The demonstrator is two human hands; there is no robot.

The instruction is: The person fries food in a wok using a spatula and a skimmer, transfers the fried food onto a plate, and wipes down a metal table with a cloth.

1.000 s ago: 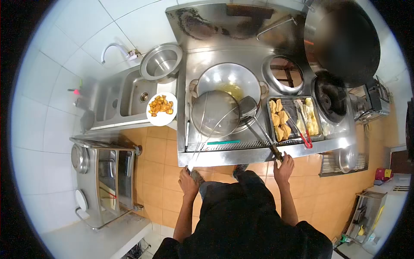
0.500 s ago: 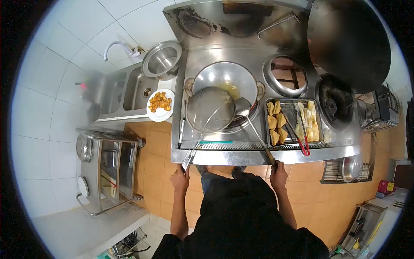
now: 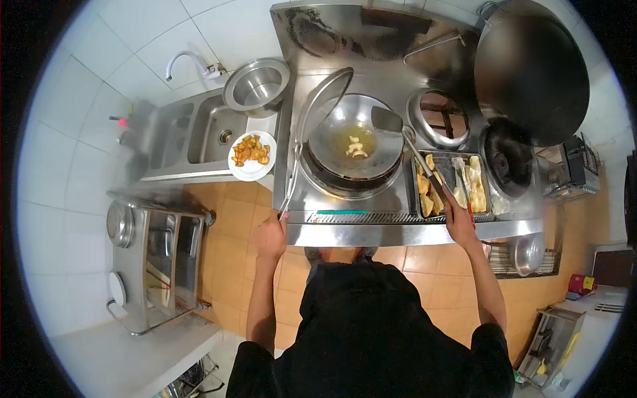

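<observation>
My left hand is closed around the long handle of a round mesh strainer, which is tipped steeply on edge above the wok's left side. In my right hand is the handle of a wok spatula; its flat blade hovers over the wok's upper right. The metal wok on the burner holds shallow oil with a few pale food pieces. Beneath my right hand's tool lies a metal tray with yellow-brown pieces on one side and paler strips on the other.
A white plate of browned chunks stands by the sink, near a steel pot. A large dark wok leans at the back right. Red-handled tongs rest in the tray. A green strip lies along the stove's front.
The strainer has swung up from flat over the wok to nearly on edge, and pale pieces now show in the oil. My right hand has moved up and right with the spatula.
</observation>
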